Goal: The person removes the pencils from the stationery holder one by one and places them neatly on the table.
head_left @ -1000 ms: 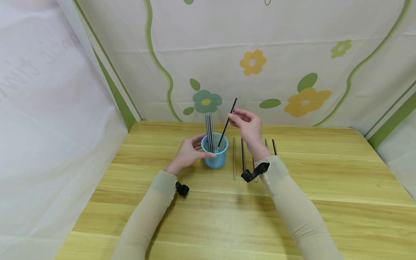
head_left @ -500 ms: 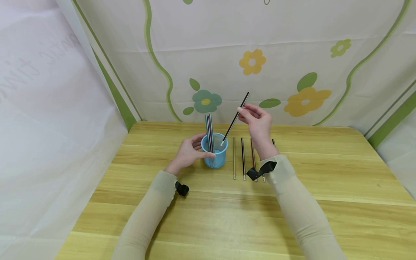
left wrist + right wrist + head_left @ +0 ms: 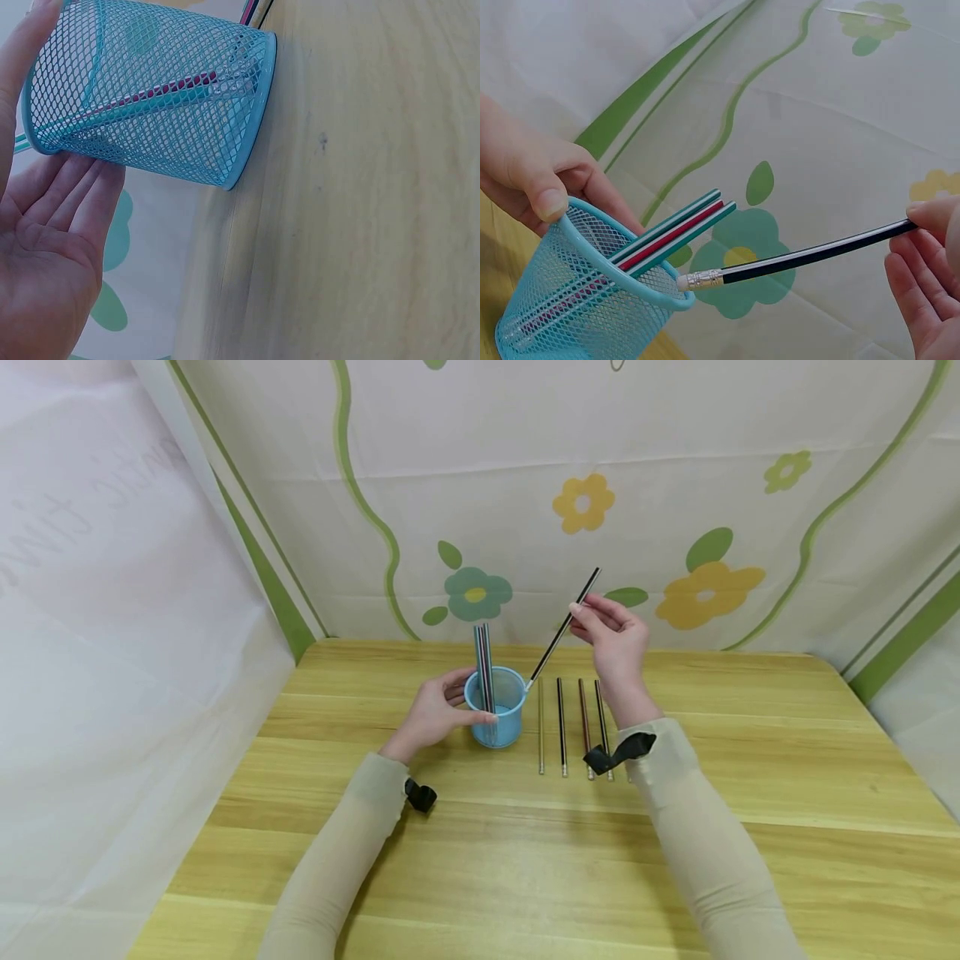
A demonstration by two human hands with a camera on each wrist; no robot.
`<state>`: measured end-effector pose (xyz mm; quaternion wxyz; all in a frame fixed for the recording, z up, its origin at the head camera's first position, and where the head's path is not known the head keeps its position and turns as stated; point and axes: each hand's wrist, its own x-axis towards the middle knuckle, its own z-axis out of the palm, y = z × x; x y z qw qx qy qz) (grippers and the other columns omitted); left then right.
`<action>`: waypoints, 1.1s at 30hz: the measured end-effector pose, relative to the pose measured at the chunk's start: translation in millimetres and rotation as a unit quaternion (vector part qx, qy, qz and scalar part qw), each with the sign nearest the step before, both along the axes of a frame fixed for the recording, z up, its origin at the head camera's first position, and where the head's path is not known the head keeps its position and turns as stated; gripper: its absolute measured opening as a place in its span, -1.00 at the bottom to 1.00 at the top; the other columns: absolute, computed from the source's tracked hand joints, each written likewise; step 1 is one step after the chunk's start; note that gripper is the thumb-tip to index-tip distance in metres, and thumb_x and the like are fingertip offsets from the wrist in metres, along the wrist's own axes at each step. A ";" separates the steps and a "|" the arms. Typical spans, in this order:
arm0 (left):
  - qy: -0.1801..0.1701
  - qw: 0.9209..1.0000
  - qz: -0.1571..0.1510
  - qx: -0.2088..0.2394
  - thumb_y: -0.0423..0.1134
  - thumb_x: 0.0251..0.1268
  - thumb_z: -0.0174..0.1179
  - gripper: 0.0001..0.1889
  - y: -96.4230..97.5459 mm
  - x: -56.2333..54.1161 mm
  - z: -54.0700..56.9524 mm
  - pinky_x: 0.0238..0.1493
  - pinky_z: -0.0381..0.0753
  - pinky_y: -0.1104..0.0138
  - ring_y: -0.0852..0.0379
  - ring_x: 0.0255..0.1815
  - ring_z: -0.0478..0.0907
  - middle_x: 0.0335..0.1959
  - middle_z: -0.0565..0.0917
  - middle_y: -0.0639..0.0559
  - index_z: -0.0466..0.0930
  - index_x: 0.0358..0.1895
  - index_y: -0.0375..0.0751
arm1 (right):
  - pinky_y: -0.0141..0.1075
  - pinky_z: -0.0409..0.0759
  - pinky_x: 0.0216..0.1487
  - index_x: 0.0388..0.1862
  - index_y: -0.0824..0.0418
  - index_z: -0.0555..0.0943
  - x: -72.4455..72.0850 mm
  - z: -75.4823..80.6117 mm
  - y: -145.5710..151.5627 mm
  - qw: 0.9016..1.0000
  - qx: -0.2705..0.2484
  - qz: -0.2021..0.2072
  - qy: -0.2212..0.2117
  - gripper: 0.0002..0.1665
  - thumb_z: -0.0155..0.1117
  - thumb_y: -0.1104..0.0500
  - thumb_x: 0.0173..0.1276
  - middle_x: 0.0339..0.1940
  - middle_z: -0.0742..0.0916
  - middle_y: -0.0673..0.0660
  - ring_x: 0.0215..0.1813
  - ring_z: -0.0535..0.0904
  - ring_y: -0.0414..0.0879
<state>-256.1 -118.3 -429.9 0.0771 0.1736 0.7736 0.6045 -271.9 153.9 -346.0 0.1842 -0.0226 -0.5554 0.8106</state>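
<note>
A light blue mesh pencil cup stands on the table. My left hand grips its side, thumb at the front and fingers behind. Inside lean a few striped pencils, teal and red, their eraser ends down at the bottom. Between thumb and fingers, my right hand pinches a black pencil with a white stripe near its upper end. That pencil slants down to the left, its white eraser right at the cup's right rim.
Right of the cup, several pencils lie in a row on the wooden table: a gold pencil, a black pencil, a reddish-brown pencil and others partly behind the right wrist. A flowered cloth hangs behind the table.
My right hand has moved right with the black pencil, drawing its eraser end from inside the cup up to the right rim. The left hand and cup have stayed put.
</note>
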 end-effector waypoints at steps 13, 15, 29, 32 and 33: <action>0.022 1.000 0.003 0.006 -0.19 -0.03 0.66 -0.15 -0.8 1.3 -1.7 0.27 0.54 0.27 0.05 0.23 0.57 0.27 0.59 -0.02 0.48 0.41 -0.18 | -0.13 0.74 -0.01 0.04 0.37 0.72 4.8 -3.2 15.3 1.000 0.008 -0.014 0.005 -0.57 0.58 0.24 0.22 -0.18 0.78 0.20 -0.25 0.74 -0.02; 0.022 1.000 0.004 0.006 -0.19 -0.04 0.66 -0.15 -0.8 1.2 -1.9 0.26 0.55 0.29 0.06 0.22 0.57 0.26 0.60 0.00 0.48 0.40 -0.17 | -0.17 0.74 -0.04 0.05 0.39 0.71 5.2 -4.2 18.0 1.000 0.003 -0.012 0.004 -0.56 0.58 0.25 0.22 -0.18 0.78 0.21 -0.25 0.74 -0.02; 0.022 1.000 0.003 0.007 -0.15 -0.04 0.67 -0.13 -0.2 1.1 -2.3 0.27 0.54 0.29 0.09 0.23 0.57 0.26 0.60 0.03 0.47 0.41 -0.17 | -0.24 0.76 -0.12 0.01 0.39 0.72 8.5 -14.0 34.1 1.000 0.017 -0.017 0.001 -0.60 0.58 0.27 0.22 -0.20 0.78 0.19 -0.29 0.74 -0.06; 0.023 1.000 0.005 0.007 -0.15 -0.05 0.67 -0.13 0.0 0.8 -2.4 0.26 0.54 0.30 0.10 0.22 0.57 0.26 0.60 0.03 0.47 0.41 -0.17 | -0.25 0.76 -0.13 0.00 0.38 0.72 8.9 -17.1 37.6 1.000 0.020 -0.018 -0.001 -0.61 0.57 0.26 0.22 -0.21 0.78 0.18 -0.29 0.74 -0.06; 0.023 1.000 0.005 0.007 -0.15 -0.05 0.67 -0.13 0.1 0.7 -2.3 0.26 0.54 0.30 0.10 0.22 0.57 0.26 0.60 0.03 0.47 0.41 -0.17 | -0.26 0.76 -0.13 0.00 0.38 0.72 9.1 -17.9 38.7 1.000 0.022 -0.018 -0.002 -0.61 0.57 0.26 0.22 -0.21 0.77 0.18 -0.29 0.74 -0.06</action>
